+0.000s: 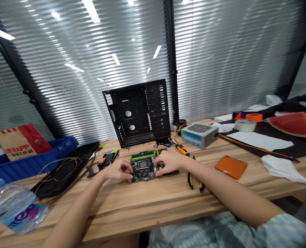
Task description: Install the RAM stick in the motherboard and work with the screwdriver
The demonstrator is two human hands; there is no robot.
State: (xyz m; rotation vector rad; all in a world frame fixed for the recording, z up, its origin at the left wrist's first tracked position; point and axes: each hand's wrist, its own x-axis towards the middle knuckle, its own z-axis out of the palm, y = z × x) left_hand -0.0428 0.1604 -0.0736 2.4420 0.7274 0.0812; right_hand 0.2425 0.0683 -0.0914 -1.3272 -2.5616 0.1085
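Note:
A green-and-black computer motherboard (144,170) lies flat on the wooden desk (147,210), with a green RAM stick (145,155) seated along its far side. My left hand (120,170) curls over the board's left edge, and my right hand (168,161) grips its right side. My fingers hide parts of the board. Right of the board lie yellow-handled pliers (195,179) and an orange-handled screwdriver (182,150). A small black component (107,160) sits just left of my left hand.
Behind the board stands an open black computer case frame (137,113), with a silver power supply (199,135) to its right. Left lie a black panel with wires (65,172), a blue crate (31,158) and a water bottle (14,206). Right lie an orange flat box (231,167) and a watermelon slice (294,124).

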